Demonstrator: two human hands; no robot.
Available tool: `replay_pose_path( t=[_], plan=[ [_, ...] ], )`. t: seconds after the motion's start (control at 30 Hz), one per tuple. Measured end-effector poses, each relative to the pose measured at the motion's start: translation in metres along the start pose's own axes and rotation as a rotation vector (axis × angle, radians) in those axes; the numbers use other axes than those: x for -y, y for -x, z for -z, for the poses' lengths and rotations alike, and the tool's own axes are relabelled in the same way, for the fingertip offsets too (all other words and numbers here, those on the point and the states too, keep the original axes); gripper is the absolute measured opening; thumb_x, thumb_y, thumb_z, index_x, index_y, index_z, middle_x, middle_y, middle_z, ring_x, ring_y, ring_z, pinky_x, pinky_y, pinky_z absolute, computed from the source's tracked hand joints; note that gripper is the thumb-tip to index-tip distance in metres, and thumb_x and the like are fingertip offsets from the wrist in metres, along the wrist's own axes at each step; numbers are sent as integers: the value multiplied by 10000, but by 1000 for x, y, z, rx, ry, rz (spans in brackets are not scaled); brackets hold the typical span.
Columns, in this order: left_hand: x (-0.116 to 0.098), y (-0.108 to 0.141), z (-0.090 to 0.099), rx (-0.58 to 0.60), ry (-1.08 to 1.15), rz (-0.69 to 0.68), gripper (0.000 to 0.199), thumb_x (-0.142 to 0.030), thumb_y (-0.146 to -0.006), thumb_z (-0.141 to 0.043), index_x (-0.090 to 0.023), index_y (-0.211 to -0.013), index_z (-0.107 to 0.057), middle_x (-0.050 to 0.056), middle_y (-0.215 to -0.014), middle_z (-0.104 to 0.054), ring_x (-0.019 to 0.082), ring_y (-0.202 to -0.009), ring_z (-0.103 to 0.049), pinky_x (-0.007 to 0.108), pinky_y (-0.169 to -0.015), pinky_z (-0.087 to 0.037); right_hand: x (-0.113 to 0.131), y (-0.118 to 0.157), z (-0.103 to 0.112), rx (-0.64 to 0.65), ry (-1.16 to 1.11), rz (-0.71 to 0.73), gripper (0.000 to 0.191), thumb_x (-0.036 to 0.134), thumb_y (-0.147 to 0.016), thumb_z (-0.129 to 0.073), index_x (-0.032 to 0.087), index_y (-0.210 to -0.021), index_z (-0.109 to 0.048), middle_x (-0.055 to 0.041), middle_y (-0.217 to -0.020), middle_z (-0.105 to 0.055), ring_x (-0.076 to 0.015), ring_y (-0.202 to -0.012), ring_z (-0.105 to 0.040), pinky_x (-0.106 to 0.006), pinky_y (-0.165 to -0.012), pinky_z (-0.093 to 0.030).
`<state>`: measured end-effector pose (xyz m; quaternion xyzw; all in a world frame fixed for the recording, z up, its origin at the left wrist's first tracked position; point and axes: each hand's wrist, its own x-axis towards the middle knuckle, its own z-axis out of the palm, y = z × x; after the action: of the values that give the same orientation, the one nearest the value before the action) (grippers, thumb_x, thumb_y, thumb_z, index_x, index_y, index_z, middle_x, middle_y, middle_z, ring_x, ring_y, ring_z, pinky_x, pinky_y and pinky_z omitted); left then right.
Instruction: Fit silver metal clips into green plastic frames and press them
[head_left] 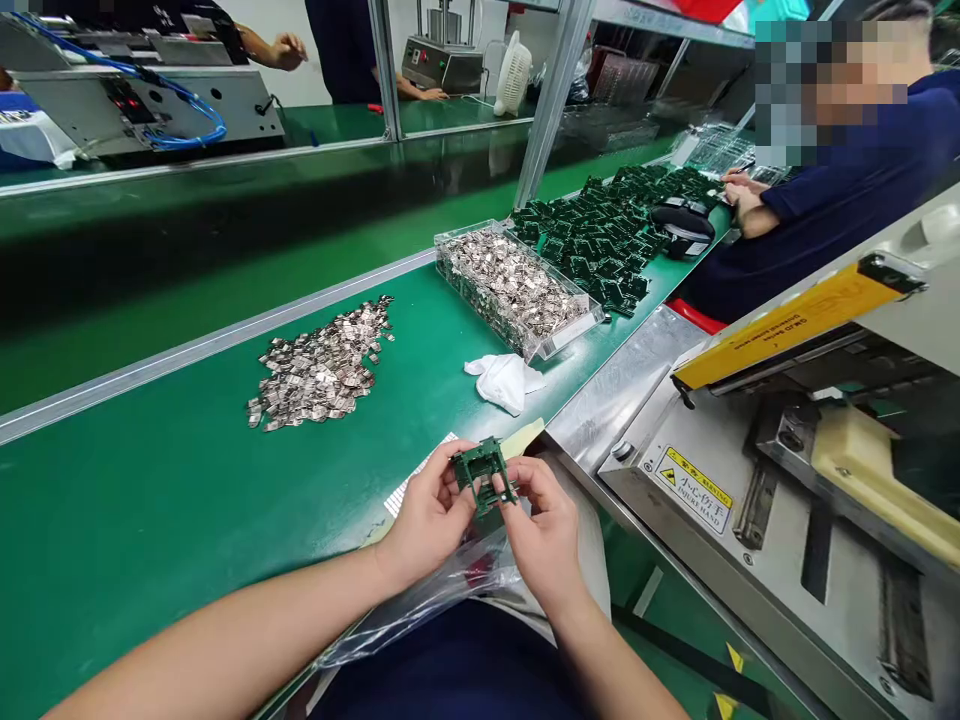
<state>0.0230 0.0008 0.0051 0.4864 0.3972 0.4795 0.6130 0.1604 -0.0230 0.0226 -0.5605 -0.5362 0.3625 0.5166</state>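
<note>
Between my two hands is a small dark green plastic frame (484, 462) with a rectangular opening, held up just over the near edge of the green table (187, 510). My left hand (427, 515) grips its left side, thumb at the lower edge. On the right side, my right hand (541, 525) pinches it with thumb and fingers. Whether a smaller part sits between the fingers is too small to tell. Beyond the hands lie a crumpled white cloth (504, 382) and a loose pile of small silvery metal pieces (322, 370).
A clear tray (536, 345) full of metal pieces stands ahead, before a heap of green frames (600, 235) and a black pouch (682, 228). A machine with a warning label (694, 490) is close on my right. A co-worker (862, 150) sits at the far right.
</note>
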Motion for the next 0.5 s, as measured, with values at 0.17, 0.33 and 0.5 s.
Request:
replay_pose_path(
  t=[0.17,0.33,0.5],
  plan=[
    [-2,3,-3,-17,-3,29,332,-321,-859,-641,-204,-1135,-499,30,-926,-642,130,-791,-614,222,-683,-560,3,1,-2,-21,-203,-82,88,267,-832,-652,202,-775,-634,-40,-851,-599,-189,-721,-608,-277,-614,-532],
    [-3,5,-3,-16,6,18,308,-308,-854,-645,-198,-1104,-503,16,-855,-617,121,-691,-599,224,-617,-560,6,0,-7,-61,-315,-167,118,272,-763,-723,198,-739,-635,-17,-725,-619,-168,-622,-594,-254,-548,-516],
    [-6,6,-3,-25,-45,-3,302,-262,-835,-653,-189,-1093,-516,22,-859,-607,123,-692,-598,226,-626,-547,8,1,-10,-108,-364,-187,187,272,-718,-765,194,-682,-599,-8,-681,-616,-149,-580,-570,-224,-508,-488]
  ],
)
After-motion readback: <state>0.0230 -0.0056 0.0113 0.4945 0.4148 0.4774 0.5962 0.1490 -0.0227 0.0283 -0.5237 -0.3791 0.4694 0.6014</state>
